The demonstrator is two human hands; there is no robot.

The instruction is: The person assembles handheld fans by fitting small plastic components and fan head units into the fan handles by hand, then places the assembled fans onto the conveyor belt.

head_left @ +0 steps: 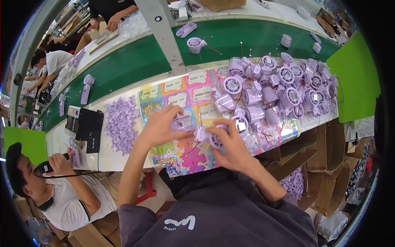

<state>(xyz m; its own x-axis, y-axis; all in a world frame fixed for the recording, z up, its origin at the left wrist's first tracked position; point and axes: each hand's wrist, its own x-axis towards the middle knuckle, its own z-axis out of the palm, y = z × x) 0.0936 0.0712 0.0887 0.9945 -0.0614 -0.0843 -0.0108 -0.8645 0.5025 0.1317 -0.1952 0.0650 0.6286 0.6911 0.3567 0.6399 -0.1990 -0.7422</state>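
My left hand (158, 126) is closed around a small lilac plastic shell piece (181, 122), pinched between thumb and fingers. My right hand (235, 149) grips a round lilac fan head (216, 138) by its rim. The fan head's short neck (200, 133) points left, close to the left thumb; whether they touch I cannot tell. Both hands are over a colourful printed sheet (198, 94) on the bench. A large pile of lilac fan heads (269, 94) with thin red wires lies right of my hands. On the left is a heap of small lilac parts (121, 123).
A green conveyor belt (135, 68) runs behind the bench, with a metal post (166, 37) in front. At left, a co-worker (70, 193) holds a black tool (51, 164) near a black mat (89, 131). Cardboard boxes (325, 164) and a green board (356, 78) stand right.
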